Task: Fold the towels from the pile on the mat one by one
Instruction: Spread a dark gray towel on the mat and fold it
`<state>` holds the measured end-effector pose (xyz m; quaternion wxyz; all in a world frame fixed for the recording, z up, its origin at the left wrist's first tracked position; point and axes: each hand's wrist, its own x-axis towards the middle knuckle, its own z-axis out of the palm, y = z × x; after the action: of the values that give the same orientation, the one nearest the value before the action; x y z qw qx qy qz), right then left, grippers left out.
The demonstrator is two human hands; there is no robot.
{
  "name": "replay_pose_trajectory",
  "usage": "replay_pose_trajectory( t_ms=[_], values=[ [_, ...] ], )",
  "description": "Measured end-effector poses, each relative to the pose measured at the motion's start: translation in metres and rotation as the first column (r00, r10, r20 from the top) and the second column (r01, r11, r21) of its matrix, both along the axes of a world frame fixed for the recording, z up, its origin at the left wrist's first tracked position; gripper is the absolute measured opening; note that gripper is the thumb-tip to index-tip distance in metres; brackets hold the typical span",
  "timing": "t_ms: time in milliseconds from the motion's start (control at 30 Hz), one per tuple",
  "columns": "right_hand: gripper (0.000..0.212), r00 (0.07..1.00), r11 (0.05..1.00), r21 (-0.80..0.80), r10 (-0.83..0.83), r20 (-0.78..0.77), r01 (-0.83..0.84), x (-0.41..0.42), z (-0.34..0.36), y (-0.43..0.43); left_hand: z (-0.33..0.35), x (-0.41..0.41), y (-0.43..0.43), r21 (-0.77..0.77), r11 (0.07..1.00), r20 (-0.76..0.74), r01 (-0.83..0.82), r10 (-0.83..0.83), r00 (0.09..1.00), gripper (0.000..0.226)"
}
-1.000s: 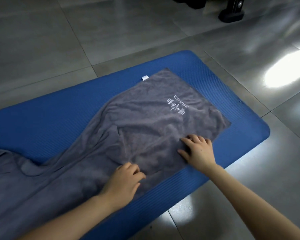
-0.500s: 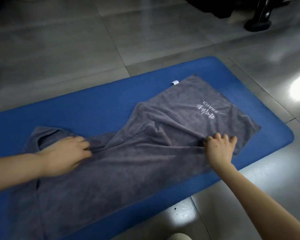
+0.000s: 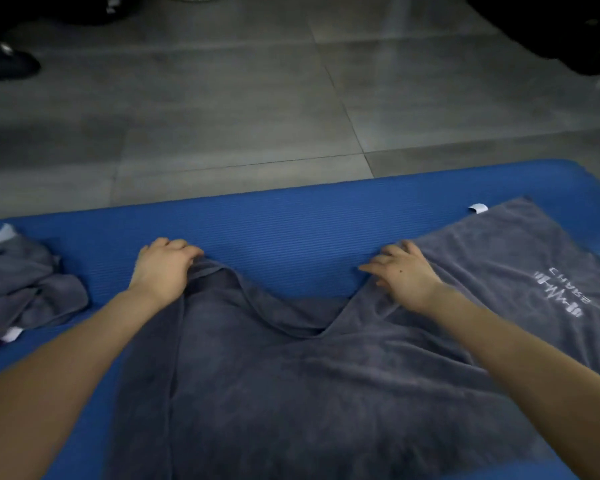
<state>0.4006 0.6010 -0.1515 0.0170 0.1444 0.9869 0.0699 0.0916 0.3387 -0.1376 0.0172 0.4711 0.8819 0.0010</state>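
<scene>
While soft, limp and probably light, the grey towel (image 3: 309, 393) sags wherever unsupported, so its corners and far edge are judged the best holds. It lies spread across the middle of the blue mat (image 3: 291, 230). Fingers (image 3: 184, 245) of the left hand (image 3: 163, 271) curl round its far corner; fingers (image 3: 400, 247) of the right hand (image 3: 406, 275) rest on the far edge, grip unclear.

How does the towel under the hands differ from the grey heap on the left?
The spread towel lies mostly flat on the mat; the bunched towel is crumpled. The left hand grips the spread towel and the right hand rests on it; nothing touches the bunched towel. Only the spread towel shows white lettering, not the bunched towel. Both are grey.
</scene>
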Motion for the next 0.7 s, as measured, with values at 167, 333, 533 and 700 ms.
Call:
replay_pose_trajectory(
  t_ms=[167,333,533,700],
  values=[
    [0.010,0.995,0.997,0.040,0.057,0.083,-0.061,0.003,-0.006,0.013,-0.022,-0.025,0.017,-0.085,0.992,0.088,0.089,-0.082,0.993,0.039],
    [0.014,0.992,0.988,-0.103,-0.123,-0.034,0.119,0.002,0.006,0.019,-0.029,-0.031,0.024,-0.099,0.985,-0.009,0.145,-0.147,0.989,0.023],
    [0.011,0.917,0.920,-0.147,-0.380,-0.123,0.362,-0.040,0.026,0.056,-0.010,-0.066,0.007,0.136,0.970,-0.101,-0.199,0.213,0.972,0.016],
    [0.050,0.791,0.789,-0.087,-0.612,-0.013,0.609,-0.064,0.013,0.057,-0.008,-0.071,-0.008,0.091,0.930,-0.069,-0.355,0.362,0.930,0.029]
  ],
)
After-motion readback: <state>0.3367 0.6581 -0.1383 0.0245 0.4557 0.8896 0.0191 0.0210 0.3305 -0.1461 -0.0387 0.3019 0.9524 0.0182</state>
